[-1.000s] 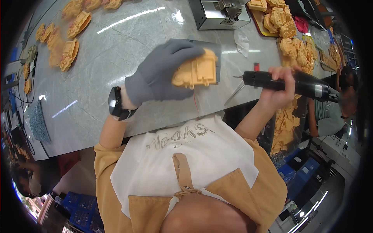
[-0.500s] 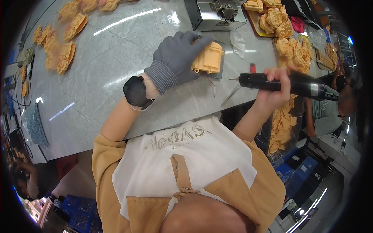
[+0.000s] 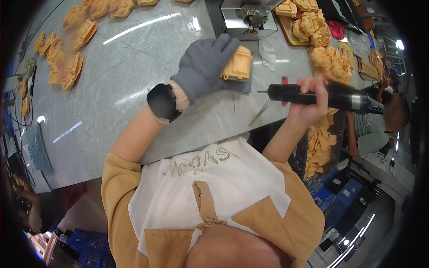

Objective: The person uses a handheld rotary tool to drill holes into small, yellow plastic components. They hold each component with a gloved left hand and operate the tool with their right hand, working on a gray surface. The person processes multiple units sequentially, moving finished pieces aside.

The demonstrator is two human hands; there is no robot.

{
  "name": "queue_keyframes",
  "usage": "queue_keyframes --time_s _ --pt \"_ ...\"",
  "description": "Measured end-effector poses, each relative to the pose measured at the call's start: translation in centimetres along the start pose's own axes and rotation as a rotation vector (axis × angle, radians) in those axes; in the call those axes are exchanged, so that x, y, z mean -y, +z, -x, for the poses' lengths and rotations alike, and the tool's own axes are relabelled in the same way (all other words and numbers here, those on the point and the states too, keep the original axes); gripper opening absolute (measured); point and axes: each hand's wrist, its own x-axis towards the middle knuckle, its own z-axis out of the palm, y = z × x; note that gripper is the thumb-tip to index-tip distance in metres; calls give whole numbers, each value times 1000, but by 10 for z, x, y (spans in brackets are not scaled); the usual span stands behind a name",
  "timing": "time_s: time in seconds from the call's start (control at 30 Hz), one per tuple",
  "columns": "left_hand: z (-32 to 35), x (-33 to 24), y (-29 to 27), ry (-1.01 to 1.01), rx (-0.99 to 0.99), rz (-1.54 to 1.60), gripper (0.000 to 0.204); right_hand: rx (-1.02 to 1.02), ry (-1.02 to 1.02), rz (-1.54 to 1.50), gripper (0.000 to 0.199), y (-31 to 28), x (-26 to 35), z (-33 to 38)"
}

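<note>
My left hand (image 3: 203,64), in a grey glove, is closed around the left side of an orange-yellow plastic housing (image 3: 238,64). The housing rests on a dark flat plate (image 3: 243,86) on the table, and the gloved fingers hide its left edge. My bare right hand (image 3: 313,98) grips a black electric screwdriver (image 3: 297,93), held level with its thin bit pointing left. The bit's tip is apart from the housing, to its lower right. Beneath the tool lie tweezers (image 3: 260,111) and a small red object (image 3: 284,80). A thin red wire (image 3: 233,102) runs from near the plate.
A grey machine (image 3: 250,22) stands behind the housing. Piles of similar orange parts (image 3: 313,29) fill the right side, and more housings (image 3: 67,69) lie far left. A clear plastic scrap (image 3: 267,54) sits by the machine. Another person (image 3: 373,131) is at the right.
My left hand has turned slightly over the housing and still holds it. The screwdriver in my right hand keeps about the same place, and the whole view has shifted slightly.
</note>
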Motion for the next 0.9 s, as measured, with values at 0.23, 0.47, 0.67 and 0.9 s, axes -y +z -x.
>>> queue_keyframes --time_s 0.23,0.47,0.67,0.9 --pt "62 -4 -20 -228 -245 -77 90 224 -303 -11 36 71 -7 -76" --pt "51 2 -22 -163 -97 48 87 231 -363 283 27 116 -39 -90" --pt "91 20 -26 -197 -455 199 82 249 -322 279 26 122 -50 -91" --pt "93 27 11 -240 -406 319 78 483 -129 113 30 98 -20 -40"
